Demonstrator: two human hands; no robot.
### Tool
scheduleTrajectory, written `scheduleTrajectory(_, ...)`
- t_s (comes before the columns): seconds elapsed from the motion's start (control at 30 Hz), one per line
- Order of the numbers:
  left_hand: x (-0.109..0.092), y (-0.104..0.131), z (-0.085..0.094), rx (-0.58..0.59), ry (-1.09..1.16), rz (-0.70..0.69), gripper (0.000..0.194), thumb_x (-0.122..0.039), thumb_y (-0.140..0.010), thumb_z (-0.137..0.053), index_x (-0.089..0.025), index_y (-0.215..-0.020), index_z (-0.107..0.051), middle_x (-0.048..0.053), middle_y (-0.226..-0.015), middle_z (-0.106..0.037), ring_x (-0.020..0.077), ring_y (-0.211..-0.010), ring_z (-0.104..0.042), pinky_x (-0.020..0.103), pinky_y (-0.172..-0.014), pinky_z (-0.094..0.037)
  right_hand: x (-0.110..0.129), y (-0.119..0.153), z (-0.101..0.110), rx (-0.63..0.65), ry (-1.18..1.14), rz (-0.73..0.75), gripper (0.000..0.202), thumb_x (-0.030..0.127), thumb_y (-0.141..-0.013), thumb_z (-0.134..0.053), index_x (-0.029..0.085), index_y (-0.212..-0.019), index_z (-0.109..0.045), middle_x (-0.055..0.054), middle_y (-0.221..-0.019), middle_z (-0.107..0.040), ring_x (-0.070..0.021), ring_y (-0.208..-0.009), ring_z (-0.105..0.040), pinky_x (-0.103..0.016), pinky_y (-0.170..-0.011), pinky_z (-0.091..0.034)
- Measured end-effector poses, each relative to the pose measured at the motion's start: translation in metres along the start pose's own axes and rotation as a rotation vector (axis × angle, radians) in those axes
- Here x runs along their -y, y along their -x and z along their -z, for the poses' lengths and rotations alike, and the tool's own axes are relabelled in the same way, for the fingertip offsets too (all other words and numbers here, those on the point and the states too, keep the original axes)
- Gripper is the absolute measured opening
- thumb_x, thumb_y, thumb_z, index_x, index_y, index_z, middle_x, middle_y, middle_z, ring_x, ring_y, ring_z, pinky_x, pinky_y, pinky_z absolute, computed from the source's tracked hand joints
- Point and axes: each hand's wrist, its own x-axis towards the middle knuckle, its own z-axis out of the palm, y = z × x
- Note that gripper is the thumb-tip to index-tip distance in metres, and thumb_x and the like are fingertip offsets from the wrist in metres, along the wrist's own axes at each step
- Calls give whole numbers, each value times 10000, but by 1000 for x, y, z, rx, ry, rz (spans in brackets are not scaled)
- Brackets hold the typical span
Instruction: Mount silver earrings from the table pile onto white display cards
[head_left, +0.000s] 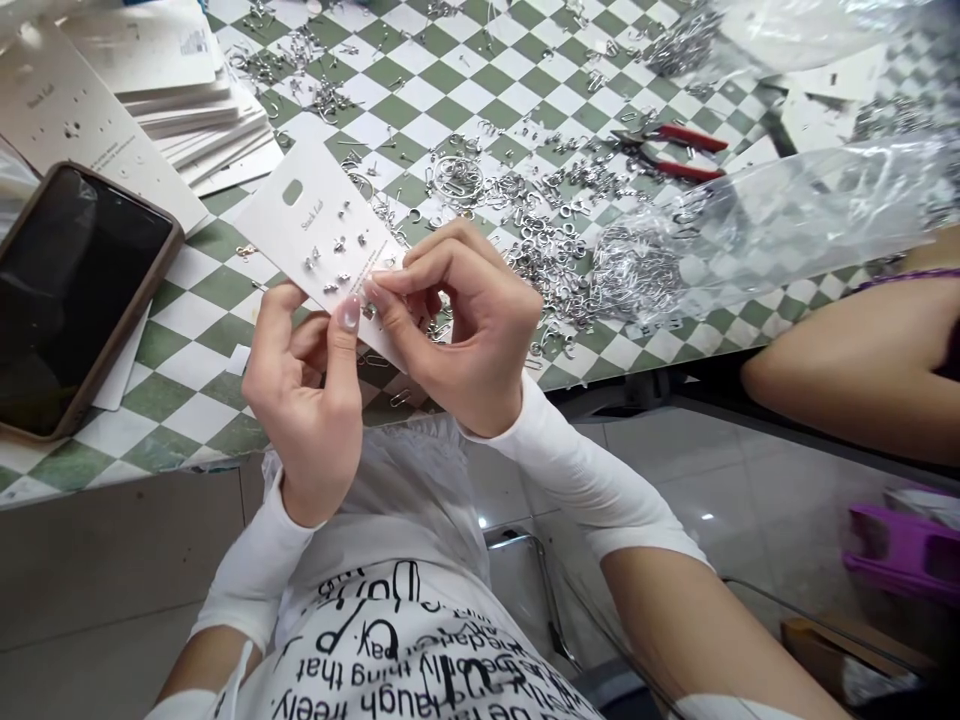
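Both hands hold a white earring card above the checkered table, left hand pinching its lower edge, right hand fingertips nipping a tiny stud; light, bendable card, best gripped by edges.

One phone, one red-handled pliers, one earring card in my two hands; loose metal pieces uncountable.

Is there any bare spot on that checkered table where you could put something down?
Yes: bare checks lie between the phone and the left hand, near the table's front edge. Another small patch sits between the card stack and the pliers. Right of the earring card, loose metal findings and plastic bags crowd everything.
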Motion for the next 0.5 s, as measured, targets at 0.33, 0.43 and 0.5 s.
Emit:
scheduleTrajectory(0.33, 0, 0, 1, 4, 40, -4, 147, -300, -935, -715, -201, -949, -607, -27, -715, -586, 97, -596, -546, 221, -590, -508, -2, 1, 8, 66, 204, 331, 173, 85, -935, -616, 215, -1015, -696, -37, -863, -653, -154, -767, -649, -310, -622, -596)
scheduleTrajectory(0.43, -1, 0, 2, -7, 37, 12, 170, -330, -932, -722, -203, -949, -610, -30, -689, -592, 98, -582, -545, 225, -586, -513, -2, 2, 15, 75, 309, 414, 225, 141, -950, -622, 261, -1118, -713, -50, -907, -658, -182, -794, -640, -358, -669, -592)
scheduleTrajectory(0.5, -1, 0, 3, -28, 25, 21, 186, -346, -926, -731, -205, -926, -608, -41, -648, -574, 87, -547, -505, 221, -569, -502, -1, 1, 21, -26, 340, 368, 227, 172, -956, -639, 284, -1130, -731, -52, -944, -645, -186, -859, -633, -365, -728, -578)
